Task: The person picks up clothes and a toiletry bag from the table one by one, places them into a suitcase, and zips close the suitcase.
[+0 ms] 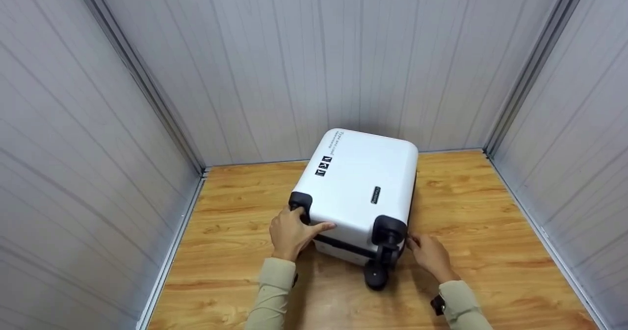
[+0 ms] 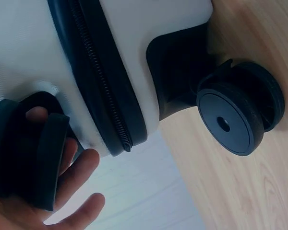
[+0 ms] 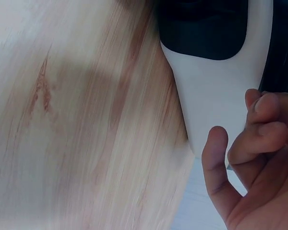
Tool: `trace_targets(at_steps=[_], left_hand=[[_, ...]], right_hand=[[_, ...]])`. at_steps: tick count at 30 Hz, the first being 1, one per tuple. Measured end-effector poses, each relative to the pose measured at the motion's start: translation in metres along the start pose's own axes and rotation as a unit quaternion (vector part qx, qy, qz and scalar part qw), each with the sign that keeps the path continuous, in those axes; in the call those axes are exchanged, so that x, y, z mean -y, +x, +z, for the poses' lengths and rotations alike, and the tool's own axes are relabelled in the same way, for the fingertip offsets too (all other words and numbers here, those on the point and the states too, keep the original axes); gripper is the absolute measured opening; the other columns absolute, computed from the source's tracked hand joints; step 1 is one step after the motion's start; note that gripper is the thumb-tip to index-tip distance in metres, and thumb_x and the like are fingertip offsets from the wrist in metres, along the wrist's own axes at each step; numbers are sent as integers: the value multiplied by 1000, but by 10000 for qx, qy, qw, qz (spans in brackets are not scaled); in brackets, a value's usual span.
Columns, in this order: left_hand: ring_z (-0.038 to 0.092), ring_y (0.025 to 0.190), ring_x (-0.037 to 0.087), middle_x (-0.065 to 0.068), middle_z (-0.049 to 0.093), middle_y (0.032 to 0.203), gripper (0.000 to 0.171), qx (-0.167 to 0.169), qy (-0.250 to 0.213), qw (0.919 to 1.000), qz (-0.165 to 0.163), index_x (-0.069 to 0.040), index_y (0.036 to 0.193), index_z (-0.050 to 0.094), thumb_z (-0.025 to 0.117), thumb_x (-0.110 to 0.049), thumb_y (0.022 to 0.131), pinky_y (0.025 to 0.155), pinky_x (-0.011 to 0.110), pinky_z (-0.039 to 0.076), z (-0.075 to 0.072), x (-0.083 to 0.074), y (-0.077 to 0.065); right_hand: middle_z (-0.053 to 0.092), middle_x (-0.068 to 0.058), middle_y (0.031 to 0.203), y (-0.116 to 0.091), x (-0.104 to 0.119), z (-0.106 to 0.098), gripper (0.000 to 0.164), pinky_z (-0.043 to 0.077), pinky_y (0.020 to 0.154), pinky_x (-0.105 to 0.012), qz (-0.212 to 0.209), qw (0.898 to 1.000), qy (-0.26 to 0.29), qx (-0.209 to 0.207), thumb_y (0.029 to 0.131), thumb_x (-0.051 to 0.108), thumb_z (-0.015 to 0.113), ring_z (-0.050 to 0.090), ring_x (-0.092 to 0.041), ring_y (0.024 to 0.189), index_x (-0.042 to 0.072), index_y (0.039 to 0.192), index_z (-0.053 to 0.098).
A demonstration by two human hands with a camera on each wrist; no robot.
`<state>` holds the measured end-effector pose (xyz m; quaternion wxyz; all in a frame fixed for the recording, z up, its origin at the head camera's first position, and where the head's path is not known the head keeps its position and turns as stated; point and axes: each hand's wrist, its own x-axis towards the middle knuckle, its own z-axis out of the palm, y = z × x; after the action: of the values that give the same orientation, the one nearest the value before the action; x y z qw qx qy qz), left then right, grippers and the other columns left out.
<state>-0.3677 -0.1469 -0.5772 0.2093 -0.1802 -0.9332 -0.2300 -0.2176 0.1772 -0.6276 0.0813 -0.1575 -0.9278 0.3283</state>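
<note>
A white hard-shell suitcase (image 1: 358, 168) lies flat on the floor, its wheeled end facing me. At its near left corner, my left hand (image 1: 290, 231) grips a black wheel (image 2: 50, 165), fingers curled behind it and thumb stretched over the shell's edge. My right hand (image 1: 431, 256) is at the near right side, beside another black wheel (image 1: 377, 274). Its fingertips pinch together at the dark zipper seam (image 3: 284, 48); the zipper pull between them is mostly hidden. More of the black zipper (image 2: 98, 72) shows in the left wrist view, running between the two shell halves.
Wood-patterned floor (image 1: 235, 251) surrounds the suitcase. The far end of the case sits close to the pale back wall (image 1: 294, 75). Side walls (image 1: 73, 173) with metal edging stand to the left and right.
</note>
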Motion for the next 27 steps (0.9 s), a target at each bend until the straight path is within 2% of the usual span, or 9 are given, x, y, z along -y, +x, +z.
trace_targets(at_steps=[5, 11, 22, 27], left_hand=[[49, 55, 23, 3, 48, 65, 85, -192, 93, 9998, 62, -19, 64, 51, 56, -103, 50, 52, 38, 41, 2, 0, -1], [51, 56, 24, 3, 49, 65, 85, -360, 106, 9993, 51, -19, 63, 50, 55, -103, 50, 54, 40, 43, 5, -4, -4], [52, 57, 26, 4, 50, 66, 86, -417, 161, 9990, 28, -19, 63, 50, 53, -104, 50, 60, 44, 46, 7, -9, -7], [52, 57, 26, 4, 51, 66, 86, -424, 180, 9989, 50, -19, 64, 52, 54, -104, 50, 59, 44, 46, 7, -9, -6]], right_hand=[[64, -1, 75, -1, 2, -1, 18, 39, 58, -32, 156, 9999, -41, 56, 102, 17, 58, 52, -17, 64, 13, 88, 69], [65, -2, 74, -3, 0, -4, 18, 41, 59, -34, 84, 9998, -161, -44, 101, 17, 58, 53, -18, 65, 12, 88, 69], [71, -4, 81, -3, -4, -7, 15, 48, 67, -42, -169, 9997, -168, -63, 101, 14, 60, 60, -20, 72, 13, 90, 70], [68, -2, 77, -4, -4, -7, 18, 46, 65, -39, -224, 9996, -186, -11, 102, 15, 59, 57, -18, 69, 13, 87, 69]])
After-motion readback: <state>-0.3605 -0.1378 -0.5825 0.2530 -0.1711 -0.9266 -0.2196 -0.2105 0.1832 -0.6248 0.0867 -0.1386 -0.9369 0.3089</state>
